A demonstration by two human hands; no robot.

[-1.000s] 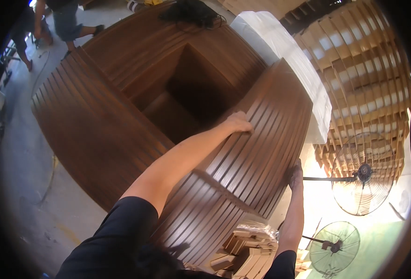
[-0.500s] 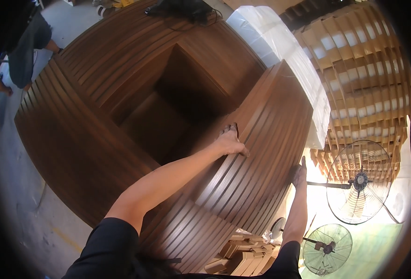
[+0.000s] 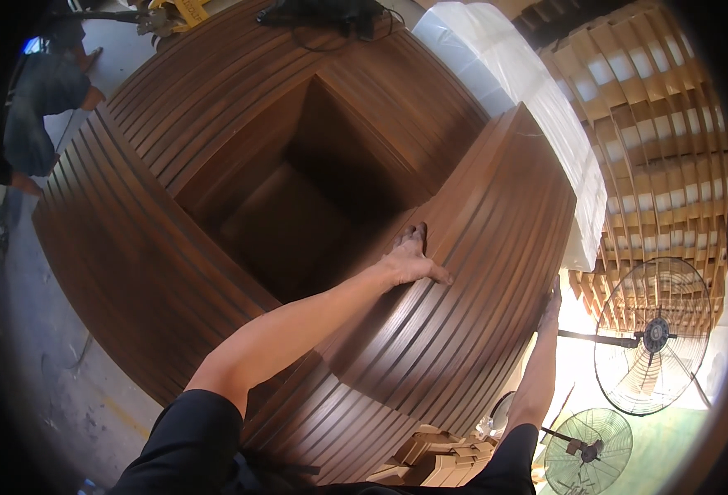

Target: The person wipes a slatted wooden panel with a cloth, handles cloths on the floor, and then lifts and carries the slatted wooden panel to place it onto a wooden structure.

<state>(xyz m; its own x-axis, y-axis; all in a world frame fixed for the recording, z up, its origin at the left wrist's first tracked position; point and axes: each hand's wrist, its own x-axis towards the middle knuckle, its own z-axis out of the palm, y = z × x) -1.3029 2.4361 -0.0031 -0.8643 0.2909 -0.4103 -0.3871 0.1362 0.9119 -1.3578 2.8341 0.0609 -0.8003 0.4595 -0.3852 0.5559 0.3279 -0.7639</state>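
Observation:
Long dark brown wooden panels with slat-like lines lie stacked around a deep square opening. My left hand (image 3: 412, 262) reaches across to the inner edge of the right-hand stack of brown wooden panels (image 3: 488, 247). Its fingers hook over that edge and its thumb rests on the top face. On the outer edge of the same stack, my right hand (image 3: 550, 310) presses with fingers pointing away from me. The grip of those fingers is partly hidden and washed out by bright light. Beneath my left forearm the opening (image 3: 281, 219) is in shadow.
White plastic wrapping (image 3: 537, 91) covers a stack behind, at the right. Two stand fans (image 3: 654, 334) and many tan slatted pieces (image 3: 652, 148) are on the right. A black bag-like item with a cord (image 3: 323, 15) lies at the far edge. People (image 3: 38, 107) stand at the upper left.
The view has shifted slightly, so the stacks, fans and wrapping sit a little further right. Both my hands stay at the same edges. More of the people at the upper left shows.

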